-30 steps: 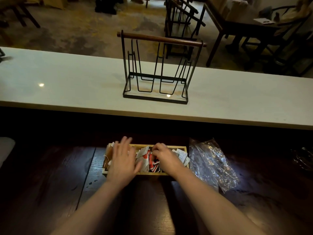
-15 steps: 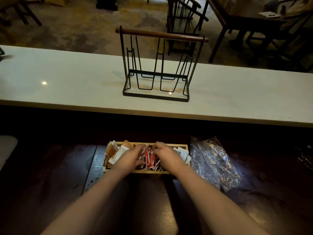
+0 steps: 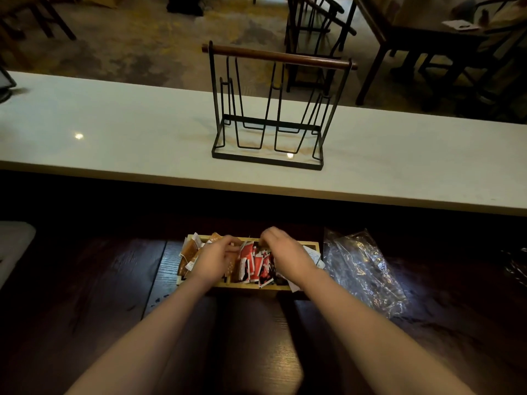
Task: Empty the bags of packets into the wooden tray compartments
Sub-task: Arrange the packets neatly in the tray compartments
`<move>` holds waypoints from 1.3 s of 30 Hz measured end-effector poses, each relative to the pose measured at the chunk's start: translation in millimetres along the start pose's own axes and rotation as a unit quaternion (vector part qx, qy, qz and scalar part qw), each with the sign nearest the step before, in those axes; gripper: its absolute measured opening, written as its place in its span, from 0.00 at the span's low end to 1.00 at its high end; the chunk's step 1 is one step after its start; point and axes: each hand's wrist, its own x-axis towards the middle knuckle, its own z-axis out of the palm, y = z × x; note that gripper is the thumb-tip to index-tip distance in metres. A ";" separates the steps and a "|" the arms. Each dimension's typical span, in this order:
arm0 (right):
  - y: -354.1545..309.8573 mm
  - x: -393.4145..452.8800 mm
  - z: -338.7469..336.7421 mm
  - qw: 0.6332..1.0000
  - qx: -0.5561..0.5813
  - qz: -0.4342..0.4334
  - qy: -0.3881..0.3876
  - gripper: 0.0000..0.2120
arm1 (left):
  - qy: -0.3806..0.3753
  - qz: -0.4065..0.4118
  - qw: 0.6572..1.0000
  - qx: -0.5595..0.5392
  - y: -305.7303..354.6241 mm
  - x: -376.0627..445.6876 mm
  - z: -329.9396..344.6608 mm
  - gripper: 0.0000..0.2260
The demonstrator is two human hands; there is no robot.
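Note:
A shallow wooden tray (image 3: 316,247) lies on the dark wooden counter, full of packets: brown ones (image 3: 190,253) at the left, red-and-white ones (image 3: 255,265) in the middle, white ones (image 3: 311,254) at the right. My left hand (image 3: 214,260) rests palm down over the left-middle part, fingers curled into the packets. My right hand (image 3: 285,253) is over the right-middle part, fingers bent down among the red packets. Whether either hand pinches a packet is hidden. An empty clear plastic bag (image 3: 360,270) lies crumpled just right of the tray.
Behind the tray rises a long white countertop (image 3: 114,138) with a black wire rack (image 3: 271,109) that has a wooden handle. A pale object (image 3: 12,246) sits at the left edge. Dark chairs and a table (image 3: 413,38) stand on the floor beyond.
My left hand has slid right from the brown packets toward the middle, uncovering them. My right hand has stretched farther back over the red packets.

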 end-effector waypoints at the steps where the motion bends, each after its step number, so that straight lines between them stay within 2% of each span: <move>1: -3.3 4.0 -2.9 1.000 0.012 0.016 0.015 0.23 | 0.001 -0.003 1.000 0.000 0.1 0.0 0.0 0.16; 3: -11.0 15.0 -1.5 0.999 0.028 0.023 0.015 0.23 | 0.006 -0.001 1.000 0.007 2.4 -1.0 -0.4 0.15; 5: -20.5 25.8 5.0 0.999 0.030 0.004 -0.018 0.23 | 0.032 0.010 0.999 0.024 4.2 -3.9 0.0 0.12; 9: -27.6 40.8 20.4 0.998 -0.007 0.024 -0.052 0.14 | 0.104 -0.008 0.994 0.018 8.7 -13.5 -1.1 0.10; 12: -27.4 46.7 26.5 0.998 0.010 0.054 -0.027 0.09 | 0.161 -0.039 0.985 -0.039 13.3 -18.9 -8.4 0.08; 14: -26.9 47.9 23.6 0.995 0.053 0.083 0.018 0.07 | 0.189 -0.063 0.974 -0.107 11.8 -22.7 -15.8 0.07; 16: -26.9 47.5 13.9 0.982 0.111 0.141 0.062 0.08 | 0.204 -0.097 0.955 -0.193 4.7 -27.9 -24.4 0.09; 18: -26.7 45.6 -1.2 0.959 0.204 0.185 0.072 0.08 | 0.222 -0.147 0.929 -0.258 -2.9 -33.1 -31.7 0.10; 21: -37.2 36.1 -23.6 0.876 0.440 0.196 0.004 0.05 | 0.233 -0.205 0.857 -0.412 -3.5 -38.9 -35.8 0.09; 22: -42.2 33.3 -26.1 0.854 0.482 0.194 -0.031 0.03 | 0.226 -0.215 0.831 -0.461 -1.6 -39.8 -35.5 0.09; 24: -52.3 31.4 -20.1 0.846 0.494 0.185 -0.081 0.01 | 0.206 -0.219 0.807 -0.508 5.1 -40.3 -34.0 0.06; 26: -62.4 34.0 -6.7 0.861 0.461 0.197 -0.084 0.02 | 0.190 -0.209 0.792 -0.542 12.2 -39.6 -32.2 0.04; 28: -70.6 39.0 3.8 0.897 0.386 0.212 -0.043 0.07 | 0.174 -0.189 0.788 -0.560 17.6 -39.5 -32.3 0.07; 29: -73.8 39.6 5.3 0.909 0.357 0.216 -0.022 0.09 | 0.168 -0.176 0.806 -0.540 17.9 -39.9 -32.4 0.08; 32: -71.5 37.7 6.2 0.906 0.368 0.206 -0.008 0.09 | 0.160 -0.144 0.908 -0.359 9.2 -41.4 -33.6 0.06; 33: -67.7 35.3 7.5 0.908 0.359 0.214 -0.012 0.09 | 0.167 -0.144 0.922 -0.319 5.0 -42.1 -34.3 0.09; 34: -62.1 33.0 7.9 0.925 0.308 0.223 -0.009 0.09 | 0.182 -0.151 0.923 -0.304 2.0 -42.9 -35.4 0.10; 36: -52.2 26.6 9.8 0.965 0.113 0.235 -0.033 0.14 | 0.224 -0.169 0.911 -0.303 -2.2 -45.5 -40.3 0.09; 37: -50.7 22.9 11.5 0.971 0.035 0.232 -0.056 0.17 | 0.245 -0.173 0.904 -0.304 -6.0 -45.9 -42.6 0.08; 39: -52.1 17.6 15.7 0.971 -0.035 0.216 -0.092 0.20 | 0.269 -0.177 0.894 -0.311 -12.4 -46.2 -46.1 0.08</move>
